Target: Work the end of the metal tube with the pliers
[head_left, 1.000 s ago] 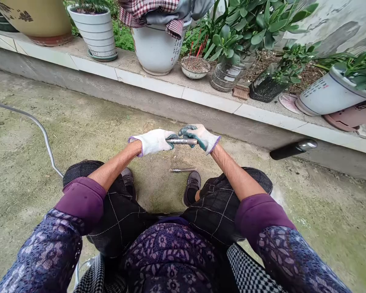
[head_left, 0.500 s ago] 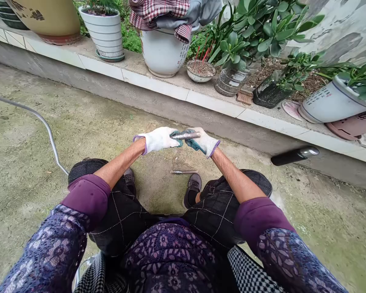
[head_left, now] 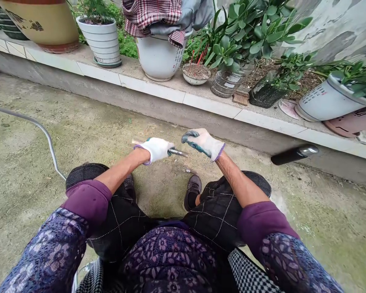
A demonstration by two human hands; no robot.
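My left hand, in a white knit glove with teal coating, is closed around a slim silvery metal rod. The rod's tip points right, towards the space below my right hand. Behind the left wrist a pale, wood-coloured end sticks out; I cannot tell whether it belongs to the same piece. My right hand, gloved alike, hovers to the right, fingers bent and apart from the thumb, with nothing visible in it. A short silvery piece, blurred, shows just above the toe of my right shoe.
A tiled ledge runs across ahead, bearing a white ribbed pot, a white pot with clothes and a bowl with red sticks. A dark flask stands at right by the ledge. A grey hose curves at left.
My hands have come apart. The left has moved slightly down and keeps the rod; the right has let go of it and shifted slightly right. The silvery piece by the shoe looks shorter and blurred.
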